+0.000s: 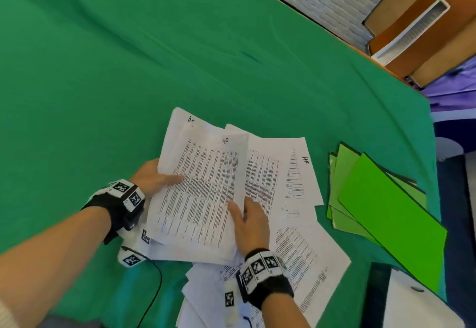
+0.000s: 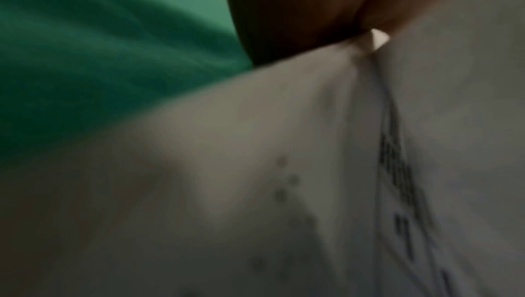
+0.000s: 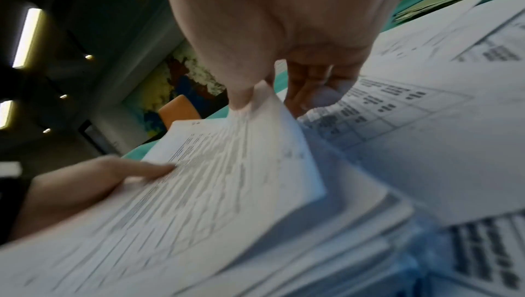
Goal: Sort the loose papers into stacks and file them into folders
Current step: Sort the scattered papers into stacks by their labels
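Right hand (image 1: 251, 227): thumb and fingers (image 3: 312, 90) pinch top sheet (image 1: 201, 188) at right edge. Left hand (image 1: 152, 177) grips stack's left edge, thumb on top. Loose papers (image 1: 301, 250) spread on bench (image 1: 128, 70); folders (image 1: 386, 209) just right. Advice: read corner mark first, lift one sheet only, keep stack edges square.

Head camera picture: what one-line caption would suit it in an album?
Two hands, left hand and right hand, hold a printed white paper sheet beside bright green card folders on green cloth.
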Available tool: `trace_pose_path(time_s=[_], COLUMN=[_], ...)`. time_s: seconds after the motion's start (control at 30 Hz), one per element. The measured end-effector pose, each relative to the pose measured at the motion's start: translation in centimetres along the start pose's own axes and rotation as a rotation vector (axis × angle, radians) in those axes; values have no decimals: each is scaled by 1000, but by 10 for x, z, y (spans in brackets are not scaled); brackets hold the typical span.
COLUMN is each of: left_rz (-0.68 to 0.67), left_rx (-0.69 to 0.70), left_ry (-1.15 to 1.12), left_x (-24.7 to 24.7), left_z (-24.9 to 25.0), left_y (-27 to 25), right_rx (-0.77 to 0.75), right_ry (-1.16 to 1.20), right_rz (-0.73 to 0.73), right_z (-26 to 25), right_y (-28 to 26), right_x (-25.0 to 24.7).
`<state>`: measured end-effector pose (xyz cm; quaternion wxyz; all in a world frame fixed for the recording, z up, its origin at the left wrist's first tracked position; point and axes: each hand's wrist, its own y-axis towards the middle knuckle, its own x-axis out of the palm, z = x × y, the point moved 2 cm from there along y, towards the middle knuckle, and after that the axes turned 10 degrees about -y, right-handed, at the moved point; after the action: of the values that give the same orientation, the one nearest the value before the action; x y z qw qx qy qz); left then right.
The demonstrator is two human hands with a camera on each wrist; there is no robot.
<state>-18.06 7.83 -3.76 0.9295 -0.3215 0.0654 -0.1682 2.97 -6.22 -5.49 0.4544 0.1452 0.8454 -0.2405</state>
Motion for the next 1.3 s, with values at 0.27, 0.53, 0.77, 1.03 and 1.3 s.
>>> trace_pose_path(time_s=[0.27, 0.53, 0.77, 1.03, 1.3], left_rz=[86, 149, 126, 71, 16], left_rx=[-40, -30, 22, 20, 1], left_ry=[-110, -98, -106, -80, -54], left_x=[-32, -50, -43, -30, -19], left_z=[-11, -25, -11, -9, -18], left_y=[-6, -16, -20, -12, -4], right_rx=[665, 444, 499, 457, 287], right_ry=[-47, 82, 39, 332, 812], right_rz=[-64, -135, 279, 490, 522], right_z=[59, 44, 64, 90, 70], right_y=[5, 11, -15, -47, -51], right_x=[-31, -39, -102, -136, -171])
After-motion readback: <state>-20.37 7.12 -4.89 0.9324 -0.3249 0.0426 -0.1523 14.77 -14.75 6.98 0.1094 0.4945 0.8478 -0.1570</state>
